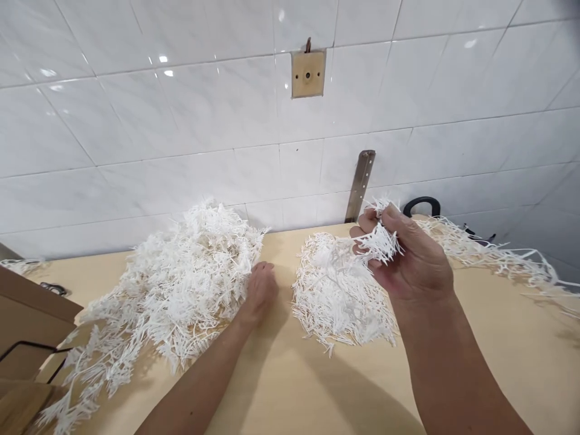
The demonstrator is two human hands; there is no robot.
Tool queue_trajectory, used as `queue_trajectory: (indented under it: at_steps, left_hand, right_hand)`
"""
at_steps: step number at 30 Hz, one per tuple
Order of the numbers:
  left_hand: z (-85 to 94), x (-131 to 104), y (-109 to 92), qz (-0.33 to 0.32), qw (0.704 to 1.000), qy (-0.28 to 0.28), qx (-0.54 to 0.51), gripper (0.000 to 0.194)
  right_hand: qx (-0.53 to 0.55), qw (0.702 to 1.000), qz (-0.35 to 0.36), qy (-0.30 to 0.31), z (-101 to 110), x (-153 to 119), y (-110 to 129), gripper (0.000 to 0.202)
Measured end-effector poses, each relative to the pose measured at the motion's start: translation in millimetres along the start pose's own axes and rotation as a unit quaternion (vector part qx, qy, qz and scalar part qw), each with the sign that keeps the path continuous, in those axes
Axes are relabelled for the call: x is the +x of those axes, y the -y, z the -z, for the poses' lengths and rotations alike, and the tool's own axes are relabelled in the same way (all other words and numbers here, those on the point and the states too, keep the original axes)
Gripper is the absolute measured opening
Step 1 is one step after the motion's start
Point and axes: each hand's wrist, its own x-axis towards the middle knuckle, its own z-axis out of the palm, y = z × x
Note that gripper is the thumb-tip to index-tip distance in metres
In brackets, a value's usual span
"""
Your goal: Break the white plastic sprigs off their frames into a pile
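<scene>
Head view: two bare hands are at work among white, spiky pieces on a pale tabletop. The right hand, right of centre, pinches a small white cluster between thumb and curled fingers, raised near the upper right edge of the smaller heap. The left hand, at the centre, lies at the right edge of the large heap; it is blurred, and whether its fingers grip any strands cannot be told. Trailing strands run from the large heap to the lower left of the frame, near a brown box; longer loose strands lie at the right, beside a black curved handle. The likeliest fault is tangling: the forked tips could hook one another, so that a pull by the left hand would drag a clump out of the large heap. A light pinch could let pieces slip from the cluster, whereas a hard one could bend or snap its thin tips. The left forearm passes close to the large heap and could sweep strands aside; a broad sideways stroke could also merge the two heaps, the gap between them being narrow.
</scene>
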Motion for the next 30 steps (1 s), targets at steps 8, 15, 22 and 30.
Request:
queue_trajectory:
  at_steps: [8,15,22,30]
  left_hand:
    - [14.5,-2.2,-34.3,0.072,0.939,0.115,-0.315,0.027]
    - [50.9,11.4,-43.2,0.115,0.868,0.07,-0.478,0.034]
    - [80.4,3.2,-56.9,0.036,0.936,-0.01,-0.349,0.041]
    - [99.8,-11.5,-89.5,0.007,0.878,0.205,-0.432,0.024]
  right_hand:
    - [-0.022,0.995,-0.087,0.037,5.6,7.6,-36.1,0.021]
    - [0.002,0.986,-0.163,0.03,-4.9,10.2,-59.7,0.025]
    - [0.003,0.982,-0.186,0.042,-9.7,6.7,-67.5,0.023]
    - [-0.02,0.971,-0.197,0.134,-15.7,-3.6,-74.8,0.023]
